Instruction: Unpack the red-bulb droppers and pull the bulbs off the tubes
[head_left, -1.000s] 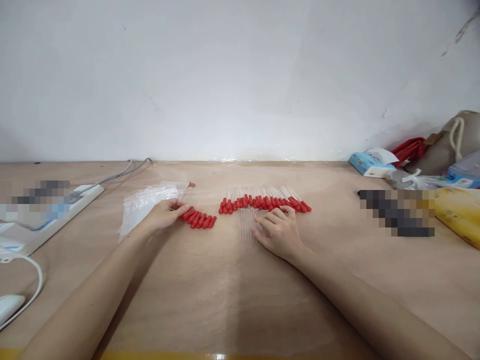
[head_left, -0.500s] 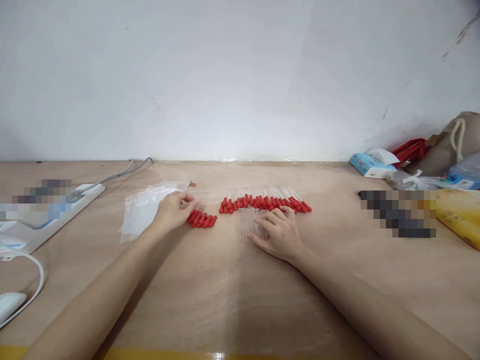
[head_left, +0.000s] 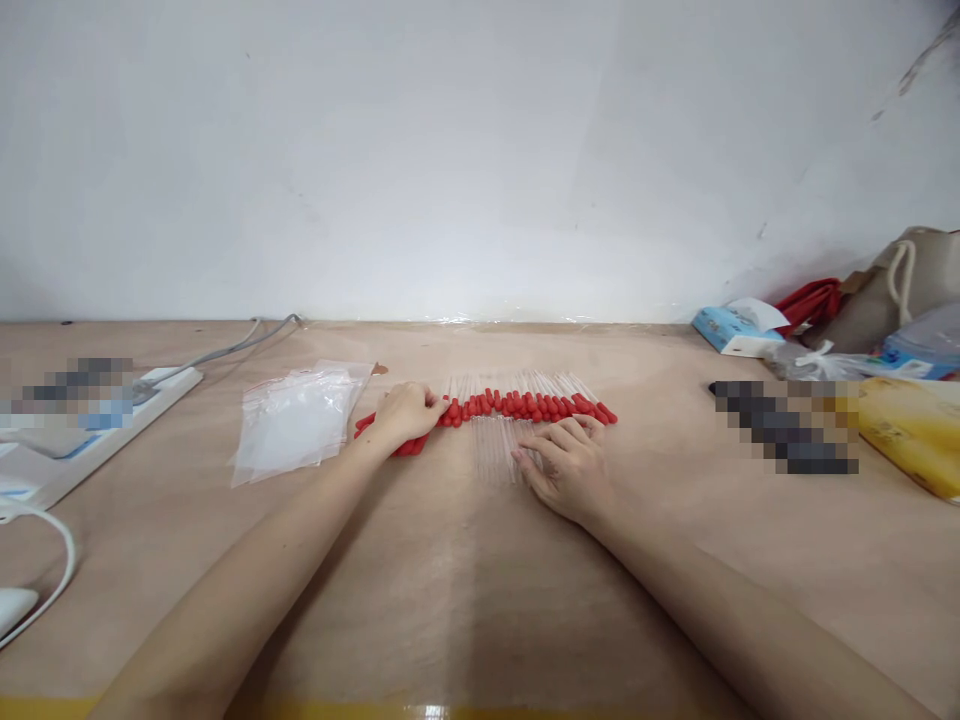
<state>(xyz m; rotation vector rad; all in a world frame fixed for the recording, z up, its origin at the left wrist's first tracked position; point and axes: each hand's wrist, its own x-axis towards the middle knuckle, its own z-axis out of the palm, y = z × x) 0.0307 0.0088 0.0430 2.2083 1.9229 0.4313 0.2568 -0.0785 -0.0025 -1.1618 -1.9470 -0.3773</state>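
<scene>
Thin clear droppers with red rubber bulbs (head_left: 510,404) lie side by side in a row on the table. Some of their clear tubes (head_left: 491,450) point towards me, others towards the wall. At the row's left end my left hand (head_left: 405,412) is closed in a pinch by the endmost bulb, apparently gripping a dropper; its fingers partly hide the contact. Beneath and beside that hand lie loose red bulbs (head_left: 409,447), partly covered. My right hand (head_left: 566,465) rests at the right side of the near tubes, fingers bent and somewhat apart, with nothing visibly held.
Clear zip bags (head_left: 292,425) lie left of my left hand. A white power strip (head_left: 142,420) with cables is farther left. To the right are a blue tissue box (head_left: 739,330), a blurred-out dark object (head_left: 780,425) and a yellow packet (head_left: 907,430). The wall stands behind the table.
My left hand has moved right, from beside the zip bags over the loose red bulbs to the row's left end. My right hand has stayed nearly in place, slightly to the right along the tubes.
</scene>
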